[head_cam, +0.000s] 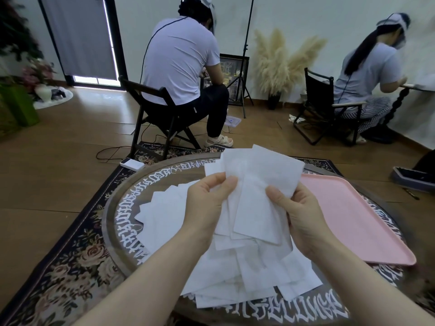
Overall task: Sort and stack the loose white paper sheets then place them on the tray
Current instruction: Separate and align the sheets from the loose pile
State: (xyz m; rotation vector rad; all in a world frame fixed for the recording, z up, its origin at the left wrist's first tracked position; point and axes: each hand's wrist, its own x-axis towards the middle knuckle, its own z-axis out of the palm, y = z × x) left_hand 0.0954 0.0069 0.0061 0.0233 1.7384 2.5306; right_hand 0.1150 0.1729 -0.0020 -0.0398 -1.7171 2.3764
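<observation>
Sheets [254, 184] sit fanned and crooked above the counter [122, 208], pinched by left hand [207, 205] and right hand [303, 217], fingers curled on them. Tap edges square (loosen first), then add the pile [247, 274]; tray [353, 220] waits right.

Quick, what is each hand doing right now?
Left hand: fingers pinch the bunch of loose white paper sheets, held above the table.
Right hand: thumb and fingers grip the same bunch from the other side.
</observation>
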